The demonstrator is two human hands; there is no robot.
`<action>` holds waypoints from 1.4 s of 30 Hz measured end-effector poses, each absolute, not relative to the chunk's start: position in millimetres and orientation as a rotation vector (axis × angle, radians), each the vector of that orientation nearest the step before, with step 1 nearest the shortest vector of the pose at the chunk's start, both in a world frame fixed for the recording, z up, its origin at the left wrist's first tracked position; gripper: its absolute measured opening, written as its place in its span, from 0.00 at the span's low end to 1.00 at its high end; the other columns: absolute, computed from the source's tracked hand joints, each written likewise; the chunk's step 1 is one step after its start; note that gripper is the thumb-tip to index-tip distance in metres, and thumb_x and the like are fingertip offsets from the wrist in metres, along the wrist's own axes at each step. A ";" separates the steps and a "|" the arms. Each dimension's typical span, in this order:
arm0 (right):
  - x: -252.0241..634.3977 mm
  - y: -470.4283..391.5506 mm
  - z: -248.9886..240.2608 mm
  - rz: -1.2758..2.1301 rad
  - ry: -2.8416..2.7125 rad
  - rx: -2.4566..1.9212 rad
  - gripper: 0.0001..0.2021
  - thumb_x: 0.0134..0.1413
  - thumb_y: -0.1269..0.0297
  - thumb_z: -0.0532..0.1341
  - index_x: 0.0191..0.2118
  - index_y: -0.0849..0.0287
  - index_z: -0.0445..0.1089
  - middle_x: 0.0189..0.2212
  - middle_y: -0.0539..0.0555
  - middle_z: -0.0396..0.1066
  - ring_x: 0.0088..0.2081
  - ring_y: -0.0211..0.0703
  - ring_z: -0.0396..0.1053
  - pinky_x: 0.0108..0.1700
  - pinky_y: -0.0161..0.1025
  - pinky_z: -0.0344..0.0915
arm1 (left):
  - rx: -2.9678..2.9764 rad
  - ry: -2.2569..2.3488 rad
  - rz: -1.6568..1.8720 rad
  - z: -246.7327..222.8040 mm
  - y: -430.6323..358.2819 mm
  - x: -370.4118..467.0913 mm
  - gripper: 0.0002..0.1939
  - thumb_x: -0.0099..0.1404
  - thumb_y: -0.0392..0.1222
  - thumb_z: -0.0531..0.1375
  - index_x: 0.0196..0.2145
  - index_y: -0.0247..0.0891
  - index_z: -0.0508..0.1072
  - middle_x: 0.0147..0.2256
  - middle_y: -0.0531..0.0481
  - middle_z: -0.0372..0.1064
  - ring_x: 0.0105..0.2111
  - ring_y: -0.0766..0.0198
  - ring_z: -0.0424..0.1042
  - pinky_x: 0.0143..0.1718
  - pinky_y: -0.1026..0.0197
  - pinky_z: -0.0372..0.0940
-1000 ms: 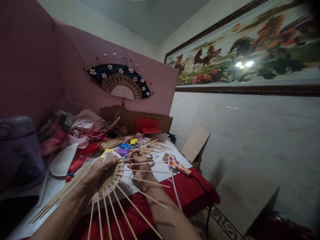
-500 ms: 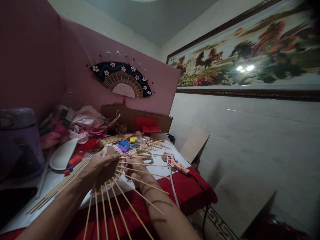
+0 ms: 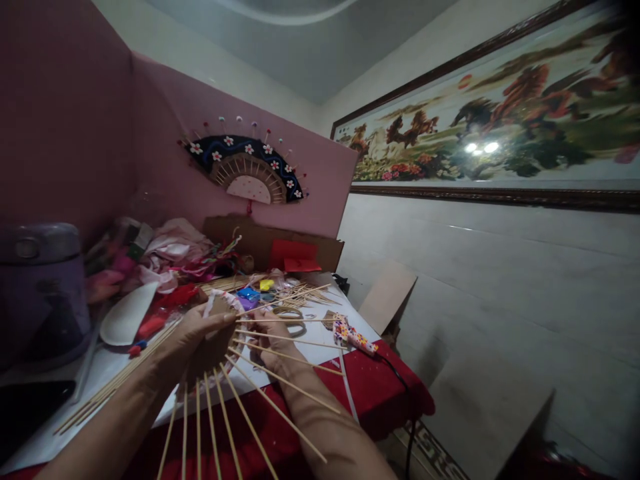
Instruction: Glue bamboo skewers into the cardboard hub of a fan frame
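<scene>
My left hand (image 3: 200, 333) grips a brown cardboard piece (image 3: 213, 347) with a pale, patterned rim, its thumb lying over the upper right part. Thin wooden sticks (image 3: 253, 423) fan out from the cardboard toward the right and down. Behind the sticks at the right edge, my right hand (image 3: 267, 337) has its fingers closed around the base of the upper sticks. One stick there points up to the right. Parts of the right fingers are hidden by the sticks.
Scissors (image 3: 293, 319), a flower-patterned glue gun (image 3: 353, 335) with a black cord, loose sticks (image 3: 113, 393), a white dish (image 3: 129, 313) and a purple bottle (image 3: 47, 293) surround the hands. A decorated fan (image 3: 245, 163) hangs behind.
The cardboard and its sticks have turned slightly, with the upper stick now angled higher. The right hand has shifted a little at the edge. The view has tilted slightly.
</scene>
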State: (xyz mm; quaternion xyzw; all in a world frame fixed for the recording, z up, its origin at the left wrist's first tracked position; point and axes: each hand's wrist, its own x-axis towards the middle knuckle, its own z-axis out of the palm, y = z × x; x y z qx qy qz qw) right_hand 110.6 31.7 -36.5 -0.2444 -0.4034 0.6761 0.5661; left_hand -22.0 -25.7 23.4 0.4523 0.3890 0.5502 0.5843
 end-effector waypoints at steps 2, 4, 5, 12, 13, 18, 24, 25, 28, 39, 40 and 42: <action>112.4 27.8 -29.2 1.680 -0.858 -0.532 0.11 0.43 0.57 0.61 0.25 0.61 0.66 0.18 0.47 0.64 0.18 0.30 0.58 0.17 0.27 0.49 | 1.081 0.905 1.294 20.8 -23.1 -23.6 0.13 0.41 0.42 0.67 0.25 0.36 0.70 0.17 0.52 0.67 0.15 0.66 0.65 0.17 0.66 0.59; 114.2 22.2 -22.1 1.793 -0.776 -0.446 0.13 0.43 0.55 0.60 0.24 0.62 0.66 0.20 0.49 0.65 0.21 0.32 0.62 0.19 0.29 0.54 | 1.102 0.894 1.296 18.9 -21.7 -24.8 0.13 0.42 0.43 0.67 0.26 0.35 0.70 0.18 0.51 0.68 0.16 0.66 0.66 0.18 0.66 0.60; 115.0 19.5 -19.5 1.837 -0.747 -0.396 0.14 0.43 0.55 0.61 0.23 0.63 0.66 0.20 0.49 0.65 0.22 0.33 0.63 0.20 0.30 0.56 | 1.107 0.891 1.295 18.2 -21.3 -25.3 0.13 0.43 0.43 0.67 0.26 0.35 0.70 0.19 0.51 0.69 0.17 0.65 0.66 0.18 0.65 0.60; 117.5 15.7 -14.6 1.845 -0.710 -0.332 0.20 0.46 0.46 0.57 0.22 0.61 0.65 0.19 0.49 0.63 0.20 0.34 0.61 0.19 0.31 0.54 | 1.161 0.932 1.271 13.1 -19.7 -26.1 0.13 0.46 0.45 0.65 0.26 0.36 0.67 0.18 0.54 0.65 0.15 0.68 0.63 0.15 0.67 0.56; 117.6 16.1 -14.1 1.832 -0.721 -0.334 0.20 0.46 0.45 0.56 0.23 0.60 0.65 0.19 0.49 0.62 0.20 0.34 0.60 0.19 0.31 0.54 | 1.166 0.936 1.262 13.0 -19.7 -25.8 0.13 0.46 0.45 0.65 0.26 0.36 0.67 0.17 0.54 0.65 0.15 0.68 0.63 0.15 0.67 0.56; 117.9 11.3 -10.2 1.739 -0.815 -0.299 0.23 0.48 0.41 0.51 0.21 0.58 0.66 0.19 0.49 0.61 0.21 0.36 0.61 0.23 0.36 0.59 | 1.135 0.945 1.255 15.2 -21.1 -22.9 0.14 0.44 0.45 0.66 0.25 0.36 0.67 0.16 0.54 0.65 0.14 0.68 0.63 0.15 0.67 0.57; 120.1 7.0 -10.5 1.612 -0.891 -0.454 0.23 0.50 0.42 0.48 0.21 0.53 0.66 0.21 0.51 0.64 0.23 0.37 0.62 0.28 0.38 0.62 | 1.121 0.954 1.244 16.3 -23.6 -19.7 0.15 0.44 0.45 0.66 0.25 0.37 0.66 0.16 0.56 0.63 0.14 0.69 0.61 0.15 0.68 0.55; 120.7 7.6 -11.2 1.574 -0.926 -0.477 0.22 0.50 0.42 0.47 0.21 0.52 0.67 0.22 0.51 0.65 0.24 0.38 0.63 0.28 0.38 0.62 | 1.124 0.947 1.245 16.3 -23.6 -19.5 0.14 0.45 0.45 0.66 0.25 0.37 0.65 0.16 0.56 0.63 0.14 0.70 0.61 0.15 0.68 0.55; 122.0 9.7 -13.1 1.538 -0.945 -0.504 0.21 0.52 0.44 0.47 0.24 0.51 0.68 0.22 0.51 0.66 0.24 0.37 0.63 0.28 0.37 0.62 | 1.139 0.985 1.249 15.7 -22.5 -19.9 0.14 0.45 0.45 0.65 0.25 0.36 0.65 0.16 0.56 0.63 0.14 0.69 0.61 0.15 0.67 0.56; 120.4 10.3 -13.9 1.716 -0.783 -0.245 0.19 0.51 0.50 0.54 0.19 0.58 0.67 0.19 0.48 0.64 0.21 0.33 0.62 0.22 0.32 0.57 | 1.140 0.981 1.240 13.0 -18.7 -21.4 0.15 0.44 0.45 0.66 0.25 0.36 0.65 0.16 0.56 0.64 0.14 0.69 0.62 0.16 0.67 0.55; 120.4 9.6 -13.4 1.715 -0.782 -0.249 0.19 0.50 0.50 0.54 0.19 0.58 0.67 0.19 0.48 0.64 0.21 0.33 0.62 0.22 0.32 0.57 | 1.143 0.977 1.241 13.8 -19.8 -21.1 0.14 0.44 0.44 0.65 0.25 0.36 0.65 0.16 0.56 0.63 0.14 0.70 0.61 0.16 0.68 0.55; 120.3 8.2 -12.2 1.712 -0.781 -0.261 0.19 0.50 0.50 0.54 0.19 0.59 0.67 0.18 0.47 0.64 0.21 0.33 0.63 0.24 0.32 0.59 | 1.150 0.973 1.243 14.8 -21.9 -20.6 0.14 0.44 0.44 0.65 0.24 0.36 0.65 0.16 0.57 0.62 0.14 0.71 0.60 0.16 0.68 0.53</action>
